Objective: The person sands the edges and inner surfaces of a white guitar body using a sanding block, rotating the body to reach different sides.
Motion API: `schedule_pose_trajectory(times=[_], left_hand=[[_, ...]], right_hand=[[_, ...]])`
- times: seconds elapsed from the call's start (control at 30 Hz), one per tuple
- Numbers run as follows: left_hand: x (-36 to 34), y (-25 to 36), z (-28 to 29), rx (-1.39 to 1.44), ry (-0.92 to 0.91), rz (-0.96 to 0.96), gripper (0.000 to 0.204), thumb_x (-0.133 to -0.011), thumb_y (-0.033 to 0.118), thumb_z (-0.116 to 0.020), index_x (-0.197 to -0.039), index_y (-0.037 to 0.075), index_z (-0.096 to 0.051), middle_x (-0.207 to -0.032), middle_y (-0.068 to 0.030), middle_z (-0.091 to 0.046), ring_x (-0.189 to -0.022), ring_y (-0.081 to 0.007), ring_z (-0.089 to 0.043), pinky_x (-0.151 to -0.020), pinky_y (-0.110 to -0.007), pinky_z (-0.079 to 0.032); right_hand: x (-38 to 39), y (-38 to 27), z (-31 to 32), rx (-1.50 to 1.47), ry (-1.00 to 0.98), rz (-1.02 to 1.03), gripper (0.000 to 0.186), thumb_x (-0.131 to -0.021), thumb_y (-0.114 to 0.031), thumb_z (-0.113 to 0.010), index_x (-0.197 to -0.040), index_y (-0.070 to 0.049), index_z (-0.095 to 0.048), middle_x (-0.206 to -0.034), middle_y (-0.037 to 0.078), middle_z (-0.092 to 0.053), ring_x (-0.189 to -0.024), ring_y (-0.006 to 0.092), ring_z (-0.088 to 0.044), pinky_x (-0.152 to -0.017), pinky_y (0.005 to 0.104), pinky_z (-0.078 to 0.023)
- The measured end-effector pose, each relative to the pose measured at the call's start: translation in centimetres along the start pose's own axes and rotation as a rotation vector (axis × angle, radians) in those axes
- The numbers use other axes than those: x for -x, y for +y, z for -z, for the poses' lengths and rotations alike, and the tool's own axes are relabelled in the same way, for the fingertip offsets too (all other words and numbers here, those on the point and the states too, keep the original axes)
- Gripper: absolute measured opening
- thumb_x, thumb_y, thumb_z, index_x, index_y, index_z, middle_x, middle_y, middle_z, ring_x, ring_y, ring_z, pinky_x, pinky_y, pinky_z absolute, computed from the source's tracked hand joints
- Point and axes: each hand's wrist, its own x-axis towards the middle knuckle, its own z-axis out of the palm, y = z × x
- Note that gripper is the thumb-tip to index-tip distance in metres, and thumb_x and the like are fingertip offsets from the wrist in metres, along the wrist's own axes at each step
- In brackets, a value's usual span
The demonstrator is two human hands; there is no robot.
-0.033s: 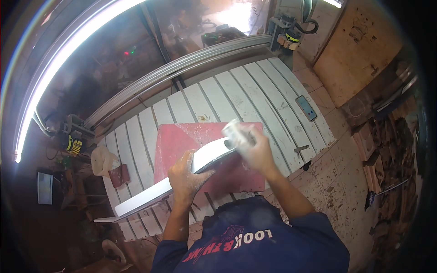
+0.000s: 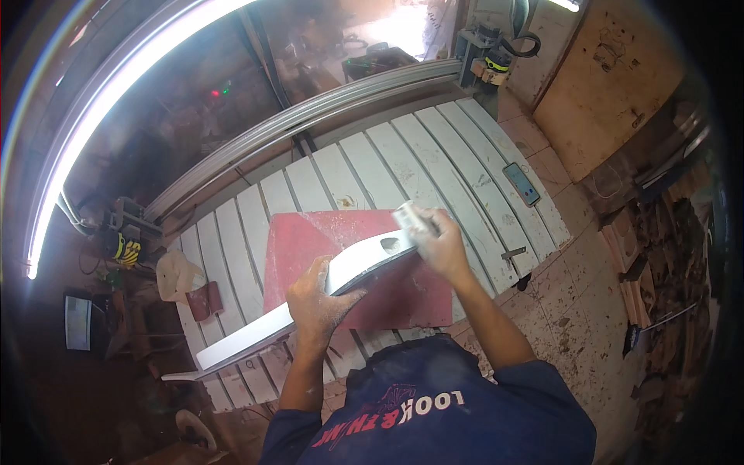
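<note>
My left hand (image 2: 316, 304) is clamped around a long, white piece (image 2: 353, 266), curved towards its far end; it stretches from lower left of that hand to just beside my right hand (image 2: 443, 244), which grips a small, pale, rectangular block (image 2: 415, 219). I cannot tell whether block and piece touch. Beneath both hands lies a flat, red board (image 2: 298, 236)

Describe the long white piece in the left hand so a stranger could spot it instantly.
Find the pale slatted table, then the red board lying on it. The left hand grips the long white piece, part of which passes over that board. Unlike the slats, it curves toward an end with an oval hollow.
</note>
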Motion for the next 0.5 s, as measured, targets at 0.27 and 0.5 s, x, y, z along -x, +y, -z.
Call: schedule_pose_trajectory(times=[0.27, 0.5], left_hand=[[-0.4, 0.0, -0.3, -0.012, 0.007, 0.06, 0.058, -0.055, 0.026, -0.096, -0.103, 0.006, -0.07, -0.091, -0.0127, -0.073, -0.079, -0.0299, -0.072, -0.07, -0.038, -0.056], [-0.6, 0.8, -0.6, 0.025, 0.012, -0.016, 0.058, -0.055, 0.023, -0.094, -0.105, 0.006, -0.07, -0.09, -0.0114, -0.073, -0.08, -0.0294, -0.072, -0.071, -0.038, -0.056]], right_hand=[[-2.9, 18.8, 6.3, 0.418, 0.073, -0.21, 0.045, -0.091, -0.028, -0.073, -0.126, 0.0, -0.068, -0.119, 0.018, -0.073, -0.11, 0.0314, -0.071, -0.095, 0.0408, -0.054], [-0.7, 20.6, 5.5, 0.729, 0.313, 0.181, 0.048, -0.096, -0.026, -0.064, -0.138, -0.003, -0.059, -0.127, 0.021, -0.068, -0.118, 0.0384, -0.064, -0.099, 0.0472, -0.05]])
